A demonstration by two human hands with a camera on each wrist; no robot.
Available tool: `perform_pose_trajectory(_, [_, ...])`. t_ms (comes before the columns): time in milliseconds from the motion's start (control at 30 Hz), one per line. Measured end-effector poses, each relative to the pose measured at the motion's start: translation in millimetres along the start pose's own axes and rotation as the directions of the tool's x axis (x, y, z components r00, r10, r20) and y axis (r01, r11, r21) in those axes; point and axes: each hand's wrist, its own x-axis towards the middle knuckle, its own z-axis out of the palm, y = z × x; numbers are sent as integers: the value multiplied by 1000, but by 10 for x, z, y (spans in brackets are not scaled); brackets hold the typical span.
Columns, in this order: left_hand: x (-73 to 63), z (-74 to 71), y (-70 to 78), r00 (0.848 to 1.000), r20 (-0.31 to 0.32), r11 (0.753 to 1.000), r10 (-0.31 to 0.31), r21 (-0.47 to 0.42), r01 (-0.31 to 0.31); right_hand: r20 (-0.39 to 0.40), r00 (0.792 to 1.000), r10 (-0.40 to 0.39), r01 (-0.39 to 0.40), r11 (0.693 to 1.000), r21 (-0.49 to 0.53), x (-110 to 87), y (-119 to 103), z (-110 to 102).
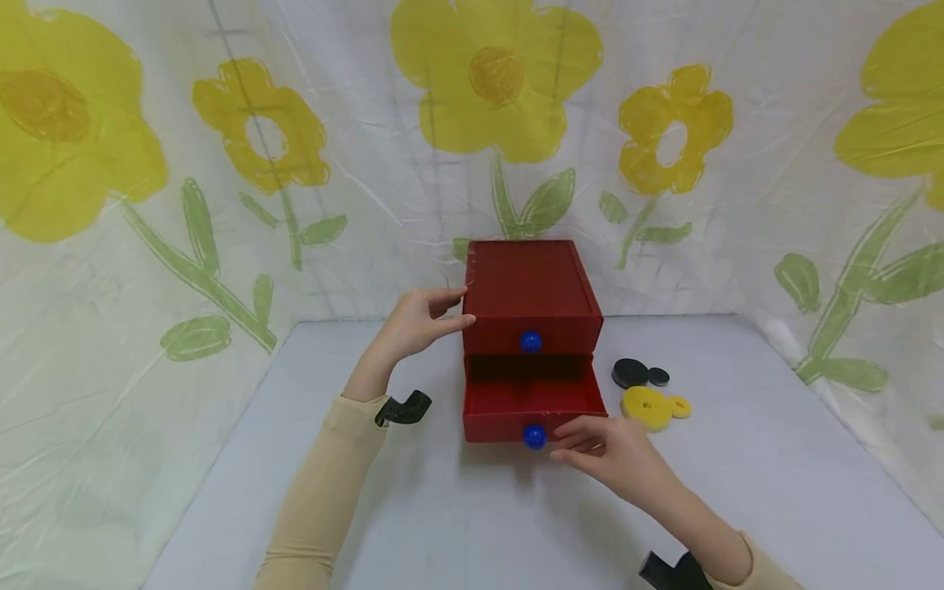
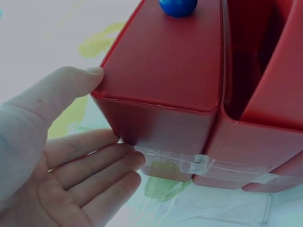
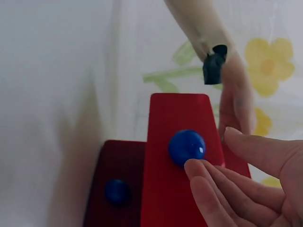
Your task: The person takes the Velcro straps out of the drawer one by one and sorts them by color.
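Observation:
A red drawer cabinet stands at the back of the table, its compartments stacked. One drawer under the top one is pulled out, and its red inside shows. My left hand is at the cabinet's upper left side. In the left wrist view its thumb lies at the front edge, and its straight fingers reach along the side. My right hand is just right of the pulled-out drawer's blue knob, thumb and fingers apart. The right wrist view shows its fingertips right at that knob.
Right of the cabinet lie a large black disc, a small black disc, a large yellow disc and a small yellow ring. A flower-printed curtain hangs behind the white table. Another blue knob sits on the lowest drawer.

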Motion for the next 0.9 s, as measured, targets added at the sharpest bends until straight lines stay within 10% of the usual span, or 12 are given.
perform_pose_trajectory(900, [2, 14, -21, 1000, -7, 1000, 21, -23, -21, -149, 979, 141, -147, 989, -30, 166, 37, 385])
